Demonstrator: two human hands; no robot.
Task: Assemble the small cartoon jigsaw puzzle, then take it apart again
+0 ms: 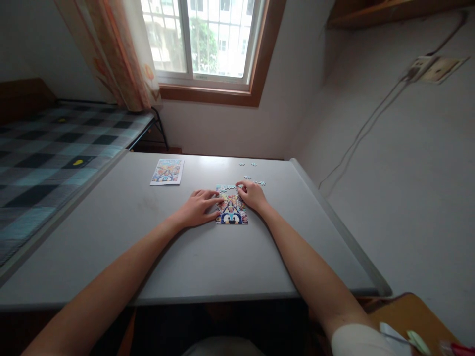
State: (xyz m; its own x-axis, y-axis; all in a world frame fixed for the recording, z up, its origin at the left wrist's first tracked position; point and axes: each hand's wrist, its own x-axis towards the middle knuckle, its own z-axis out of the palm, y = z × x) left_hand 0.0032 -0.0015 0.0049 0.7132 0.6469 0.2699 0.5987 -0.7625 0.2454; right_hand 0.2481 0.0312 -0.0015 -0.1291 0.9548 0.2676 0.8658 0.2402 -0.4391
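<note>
A partly assembled jigsaw puzzle (232, 216) with a blue cartoon dog face lies on the grey table (163, 267). Along its upper part there are gaps between the light blue pieces. My left hand (200, 207) rests at its left side, fingers spread, fingertips on the puzzle's edge. At the upper right corner my right hand (253, 194) has its thumb and fingers drawn together; whatever is between them is too small to make out. Just beyond that hand are several loose pieces (262, 183).
A printed picture card (166, 172) lies on the table's far left part. Two small groups of pieces (254, 164) are near the far edge. A checkered bed (92, 128) stands at left, a wooden stool (423, 311) at lower right. Cables hang along the right wall.
</note>
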